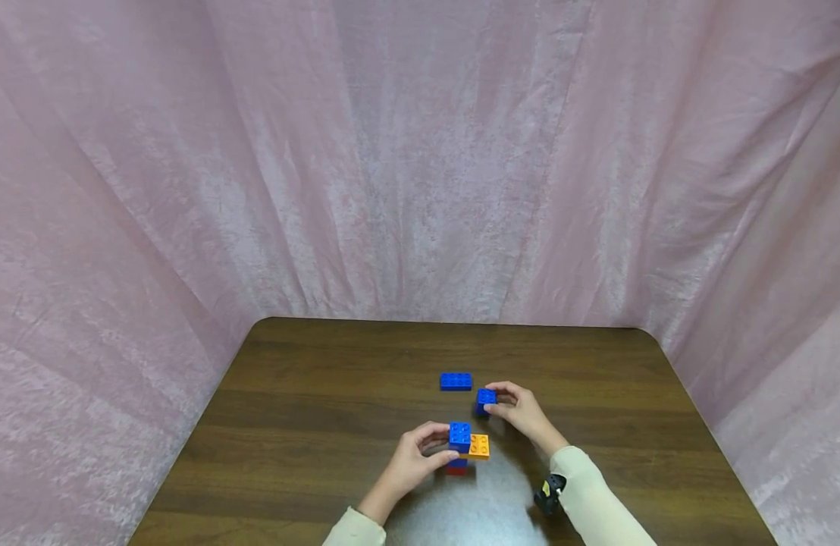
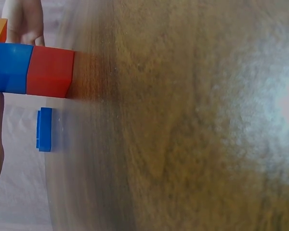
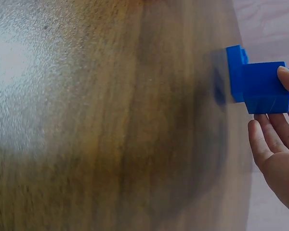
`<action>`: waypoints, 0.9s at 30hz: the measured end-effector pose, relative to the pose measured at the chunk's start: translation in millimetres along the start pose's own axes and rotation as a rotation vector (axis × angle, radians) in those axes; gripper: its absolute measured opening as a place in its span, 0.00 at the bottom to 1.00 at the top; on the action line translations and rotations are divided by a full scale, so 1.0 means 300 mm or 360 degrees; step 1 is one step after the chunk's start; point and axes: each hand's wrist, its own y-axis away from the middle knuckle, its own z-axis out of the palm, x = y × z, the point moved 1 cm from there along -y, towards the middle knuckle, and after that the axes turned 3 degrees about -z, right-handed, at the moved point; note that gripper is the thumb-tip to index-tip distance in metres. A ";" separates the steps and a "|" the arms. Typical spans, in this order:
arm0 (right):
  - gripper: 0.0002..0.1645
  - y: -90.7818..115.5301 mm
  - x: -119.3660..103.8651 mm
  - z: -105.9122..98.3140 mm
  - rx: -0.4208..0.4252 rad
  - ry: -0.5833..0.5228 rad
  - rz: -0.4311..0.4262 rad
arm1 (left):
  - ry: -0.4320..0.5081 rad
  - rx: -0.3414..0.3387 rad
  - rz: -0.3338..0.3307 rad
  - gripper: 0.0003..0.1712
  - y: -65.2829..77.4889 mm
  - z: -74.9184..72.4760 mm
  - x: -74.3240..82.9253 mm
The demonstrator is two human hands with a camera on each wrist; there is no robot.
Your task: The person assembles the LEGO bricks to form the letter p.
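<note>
Near the front of the table my left hand (image 1: pixel 413 456) pinches a stack of toy building bricks between thumb and fingers. Its top is a blue brick (image 1: pixel 459 435); beneath, an orange brick (image 1: pixel 480 447) juts out to the right. Lower down come another blue brick (image 2: pixel 9 67) and a red brick (image 2: pixel 50 71) at the bottom, close over the tabletop. Farther forward and to the right, my right hand (image 1: pixel 522 413) grips a square blue brick (image 3: pixel 266 86), thumb on one side and fingers on the other. That brick is held above the table.
A longer blue brick (image 1: pixel 456 381) lies flat on the table just beyond both hands, left of the right hand's brick. The brown wooden table (image 1: pixel 311 425) has rounded far corners. Pink curtains (image 1: pixel 420 167) hang behind it and along the sides.
</note>
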 end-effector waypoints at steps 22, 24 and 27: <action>0.22 0.109 -0.115 -0.061 -0.0141 -0.0064 -0.0338 | 0.0036 -0.0029 0.0001 0.19 0.005 -0.004 0.103; 0.21 0.125 -0.124 -0.064 -0.0154 -0.0065 -0.0376 | 0.0039 -0.0030 0.0006 0.19 0.006 -0.002 0.102; 0.21 0.151 -0.138 -0.067 -0.0185 -0.0072 -0.0414 | 0.0034 -0.0028 -0.0008 0.19 0.007 0.000 0.099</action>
